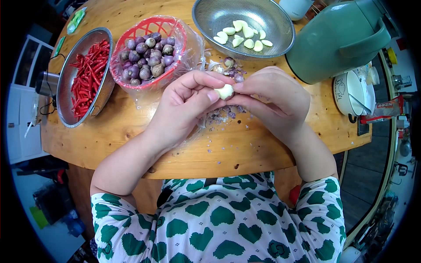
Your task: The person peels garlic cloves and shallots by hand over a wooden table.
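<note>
A partly peeled garlic bulb (225,92), pale on top with some purple skin below, is held over the wooden table. My left hand (186,101) is closed around it, thumb and fingers pinching its left side. From the other side, my right hand (276,96) pinches at the bulb's edge with thumb and forefinger. Purple skins (230,113) and dry peel are scattered beneath and behind both hands. An unpeeled garlic bulb (229,62) lies just beyond them. Peeled cloves (248,32) rest in a perforated metal colander (206,37) at the back.
A red basket (182,48) lined with clear plastic holds several purple garlic bulbs (151,55). Left of it stands a metal colander (66,98) of red chillies (90,79). At right are a green thermos jug (329,44) and a white enamel pot (346,94) with a spoon.
</note>
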`<state>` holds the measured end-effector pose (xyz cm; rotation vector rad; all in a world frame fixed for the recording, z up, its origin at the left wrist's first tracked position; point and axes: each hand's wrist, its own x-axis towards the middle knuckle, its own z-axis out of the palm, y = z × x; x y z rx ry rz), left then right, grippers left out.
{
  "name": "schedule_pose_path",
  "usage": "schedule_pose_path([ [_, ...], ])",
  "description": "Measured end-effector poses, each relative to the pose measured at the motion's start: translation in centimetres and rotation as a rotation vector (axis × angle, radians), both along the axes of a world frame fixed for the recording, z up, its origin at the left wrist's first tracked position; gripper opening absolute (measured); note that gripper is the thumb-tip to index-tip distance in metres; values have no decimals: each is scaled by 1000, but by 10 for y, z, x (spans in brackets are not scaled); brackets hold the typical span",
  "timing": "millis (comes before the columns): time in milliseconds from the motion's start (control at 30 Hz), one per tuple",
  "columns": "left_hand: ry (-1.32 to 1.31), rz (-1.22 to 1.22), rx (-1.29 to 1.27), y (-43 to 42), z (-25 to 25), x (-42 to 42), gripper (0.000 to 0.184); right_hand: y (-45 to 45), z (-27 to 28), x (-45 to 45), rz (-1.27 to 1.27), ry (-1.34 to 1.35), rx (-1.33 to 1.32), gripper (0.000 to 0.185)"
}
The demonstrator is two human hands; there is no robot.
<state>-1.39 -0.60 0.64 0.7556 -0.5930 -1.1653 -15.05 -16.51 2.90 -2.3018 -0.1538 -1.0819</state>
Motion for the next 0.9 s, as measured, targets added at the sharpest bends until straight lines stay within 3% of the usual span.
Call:
schedule_pose_path([
  [433, -5, 14, 41, 2, -4, 4, 11, -7, 1, -1, 71, 55, 7, 16],
  [733, -261, 26, -5, 0, -6, 8, 12, -12, 2, -1, 111, 131, -33, 16],
  [900, -50, 16, -13, 2, -6, 7, 17, -7, 9, 0, 133, 155, -166, 15],
])
